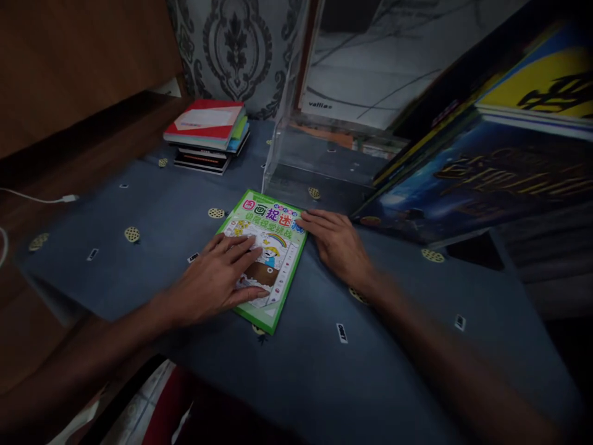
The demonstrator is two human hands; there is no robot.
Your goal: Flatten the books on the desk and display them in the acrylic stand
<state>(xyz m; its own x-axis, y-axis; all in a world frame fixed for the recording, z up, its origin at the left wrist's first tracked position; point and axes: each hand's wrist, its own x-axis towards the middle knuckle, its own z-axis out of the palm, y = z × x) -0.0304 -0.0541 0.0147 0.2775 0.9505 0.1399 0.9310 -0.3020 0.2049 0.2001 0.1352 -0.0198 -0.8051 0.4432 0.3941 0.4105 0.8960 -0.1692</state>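
Observation:
A green-bordered picture book [264, 272] with colourful Chinese characters and a cartoon drawing lies closed on the dark blue tablecloth. Resting flat over the left part of its cover is my left hand [217, 278], fingers stretched out and a little apart. My right hand [338, 244] lies at the book's upper right side, its extended fingertips touching the cover's edge by the title. Neither hand is wrapped round anything. Part of the cover drawing is hidden under my left hand.
Behind the book stands a clear acrylic holder [278, 142], with large books [486, 173] leaning in it at the right. A stack of books [204, 127], red on top, sits at the back left. A white cable [41, 199] crosses the far left. The patterned tablecloth [152, 259] covers the table.

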